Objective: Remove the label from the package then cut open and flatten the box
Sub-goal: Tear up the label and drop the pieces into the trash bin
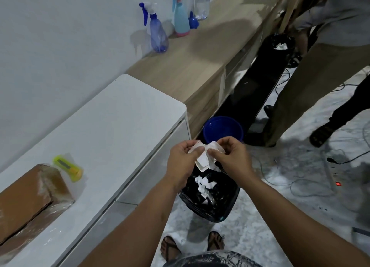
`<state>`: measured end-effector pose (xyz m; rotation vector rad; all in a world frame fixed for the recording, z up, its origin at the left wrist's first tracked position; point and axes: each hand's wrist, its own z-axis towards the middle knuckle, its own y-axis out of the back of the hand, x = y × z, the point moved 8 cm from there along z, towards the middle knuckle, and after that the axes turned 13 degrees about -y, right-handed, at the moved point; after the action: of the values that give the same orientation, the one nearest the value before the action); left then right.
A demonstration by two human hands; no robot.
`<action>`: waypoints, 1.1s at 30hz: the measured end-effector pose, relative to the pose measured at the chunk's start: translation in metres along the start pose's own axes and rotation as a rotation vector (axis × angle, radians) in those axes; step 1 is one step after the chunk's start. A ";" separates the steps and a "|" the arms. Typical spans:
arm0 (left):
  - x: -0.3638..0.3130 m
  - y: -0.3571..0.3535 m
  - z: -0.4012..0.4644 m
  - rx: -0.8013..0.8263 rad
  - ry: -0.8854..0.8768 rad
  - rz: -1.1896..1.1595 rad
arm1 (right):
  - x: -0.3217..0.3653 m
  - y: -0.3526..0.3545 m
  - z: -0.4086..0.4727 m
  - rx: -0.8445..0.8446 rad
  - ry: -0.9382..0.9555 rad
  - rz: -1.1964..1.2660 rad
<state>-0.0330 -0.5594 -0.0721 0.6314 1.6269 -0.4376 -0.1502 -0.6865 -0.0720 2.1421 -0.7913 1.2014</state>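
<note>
Both hands' grip pinching crumpled label point(204, 156), left hand point(185, 160), right hand point(230, 156), above black bin point(210, 196), apparently tearing.

White wall point(60, 36), white cabinet point(112, 126) beside a wooden counter point(200, 62), speckled grey floor point(260, 216) with cables point(296, 182).

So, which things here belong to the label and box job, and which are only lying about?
Belong to the job:
- label, held by left hand and right hand
- cardboard box
- yellow cutter
- black bin with paper scraps

Lying about:
- spray bottles
- blue bucket
- power strip
</note>
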 end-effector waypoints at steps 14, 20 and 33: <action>-0.003 -0.010 0.010 0.086 -0.069 0.209 | 0.025 -0.009 -0.002 0.024 0.252 -0.421; 0.014 -0.014 0.013 -0.009 0.135 -0.003 | 0.054 -0.014 -0.018 -0.125 0.651 -0.647; 0.028 0.009 0.010 -0.219 0.184 -0.030 | 0.055 -0.025 -0.057 0.120 0.684 -0.436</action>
<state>-0.0211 -0.5541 -0.1005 0.4936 1.8309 -0.2237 -0.1407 -0.6418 -0.0029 1.6738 0.0427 1.6039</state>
